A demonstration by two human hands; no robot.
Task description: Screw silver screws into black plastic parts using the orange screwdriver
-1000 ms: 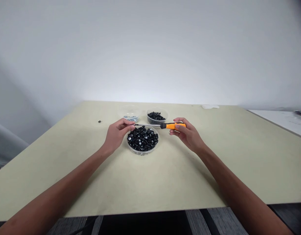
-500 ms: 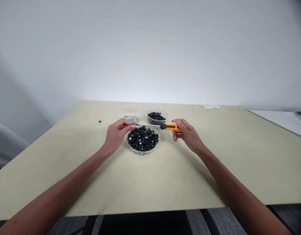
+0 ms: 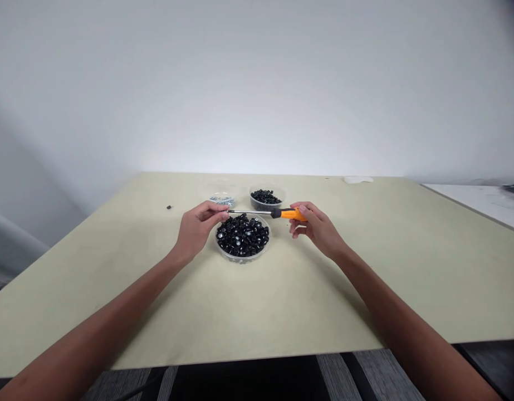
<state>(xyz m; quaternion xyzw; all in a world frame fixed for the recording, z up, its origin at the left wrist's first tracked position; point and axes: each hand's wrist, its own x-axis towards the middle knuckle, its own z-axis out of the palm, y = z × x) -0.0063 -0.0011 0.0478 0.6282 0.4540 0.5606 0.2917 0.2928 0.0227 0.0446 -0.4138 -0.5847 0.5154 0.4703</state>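
My right hand (image 3: 316, 227) is closed around the orange and black handle of a screwdriver (image 3: 290, 214). The metal shaft lies nearly level, pointing left. At its tip, my left hand (image 3: 200, 225) pinches a small dark piece, mostly hidden by the fingertips; its kind cannot be made out. Right under the shaft stands a clear round tub (image 3: 243, 259) full of small black round parts, some showing a silvery metal centre.
Behind the hands are a clear tub of small silvery screws (image 3: 223, 200) and a tub of small black parts (image 3: 267, 197). One small black piece (image 3: 169, 207) lies at the left. A white flat object (image 3: 358, 180) rests by the table's back edge.
The screwdriver handle has turned a little in my right hand, whose fingers have shifted. My left hand keeps its pinch at the tip. The view has moved slightly.
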